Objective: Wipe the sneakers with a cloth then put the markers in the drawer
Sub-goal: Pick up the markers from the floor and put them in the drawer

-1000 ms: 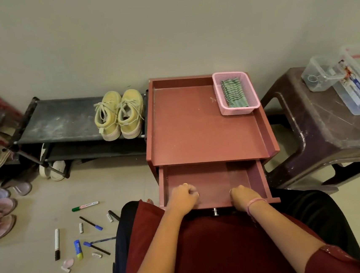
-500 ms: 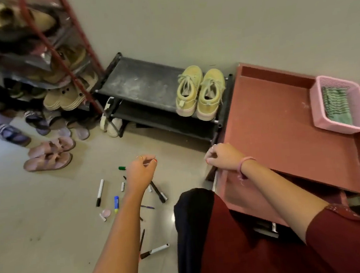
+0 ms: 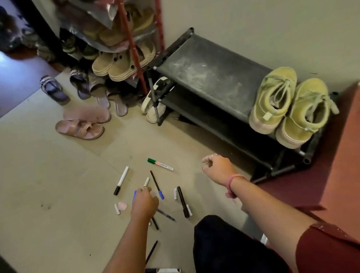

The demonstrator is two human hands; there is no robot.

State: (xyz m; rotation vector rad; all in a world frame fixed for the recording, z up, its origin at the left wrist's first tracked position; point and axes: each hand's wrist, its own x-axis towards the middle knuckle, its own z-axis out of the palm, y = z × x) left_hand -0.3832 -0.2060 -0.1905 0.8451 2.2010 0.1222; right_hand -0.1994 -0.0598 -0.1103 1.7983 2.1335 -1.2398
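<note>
Reaching down over the floor, the left hand (image 3: 144,202) has its fingers curled among the markers (image 3: 158,195), and it seems to pinch a small white marker (image 3: 146,182) and a blue one (image 3: 135,196), though I cannot tell for sure how tight the hold is. The right hand (image 3: 218,169) hangs in the air beside it with its fingers loosely curled and nothing in them; a pink band (image 3: 234,180) goes round its wrist. More markers lie scattered on the pale floor (image 3: 36,183) around the left hand: a green-capped marker (image 3: 160,164) up ahead, a white marker with a black cap (image 3: 121,180) to the left, a thin pen with a blue cap (image 3: 157,184), a black marker (image 3: 183,202) to the right, and another white and black marker (image 3: 162,271) near the person's knee. A little pink round thing (image 3: 122,205) sits by the left hand. The yellow-green sneakers (image 3: 290,106) stand side by side on the right end of a low black shoe rack (image 3: 208,76) by the wall. Just right of the rack is the reddish cabinet (image 3: 356,152); its drawer does not show in this view. Pink sandals (image 3: 83,123) lie on the floor further back, and tan shoes (image 3: 121,60) sit on a taller rack with red poles (image 3: 130,42) behind them.
</note>
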